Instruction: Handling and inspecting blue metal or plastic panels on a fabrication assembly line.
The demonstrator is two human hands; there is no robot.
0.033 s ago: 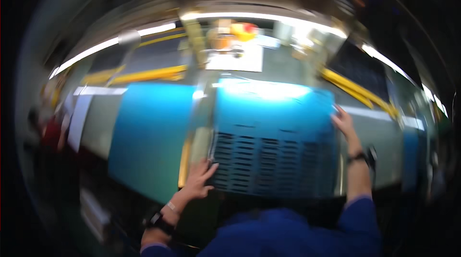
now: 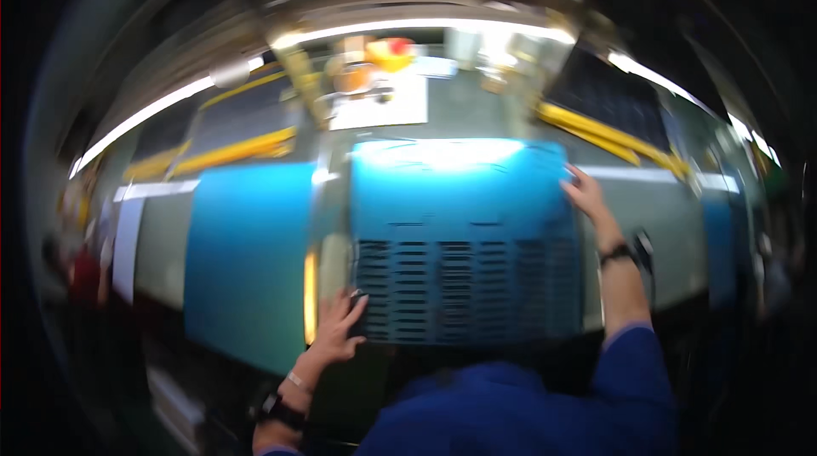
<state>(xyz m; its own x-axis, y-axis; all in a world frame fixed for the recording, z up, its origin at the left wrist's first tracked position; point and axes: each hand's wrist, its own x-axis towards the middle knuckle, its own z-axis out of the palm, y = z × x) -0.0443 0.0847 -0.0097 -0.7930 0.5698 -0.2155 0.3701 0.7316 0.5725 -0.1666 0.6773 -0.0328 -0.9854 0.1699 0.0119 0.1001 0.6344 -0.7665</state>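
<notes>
A glossy blue sheet panel (image 2: 459,200) with several columns of dark slots lies in front of me, its far edge bright with glare. At its near left edge, my left hand (image 2: 334,328) has its fingers and thumb spread apart. A small dark thing shows by that hand's fingertips, too blurred to name. Higher up, on the far right edge, my right hand (image 2: 585,192) touches the panel with its fingers reaching out and the thumb apart. Whether its fingertips go under the edge cannot be made out. Both wrists wear dark bands.
A plain blue sheet (image 2: 247,260) lies to the left, beyond a strip with a lit yellow edge (image 2: 311,298). Yellow-edged dark racks (image 2: 238,152) stand behind on both sides. A white board (image 2: 383,107) bears orange, yellow and red items. Someone in red (image 2: 85,273) is at far left.
The whole view has swung, so the panels and both hands sit further left in the picture. Both hands keep their places at the panel's edges.
</notes>
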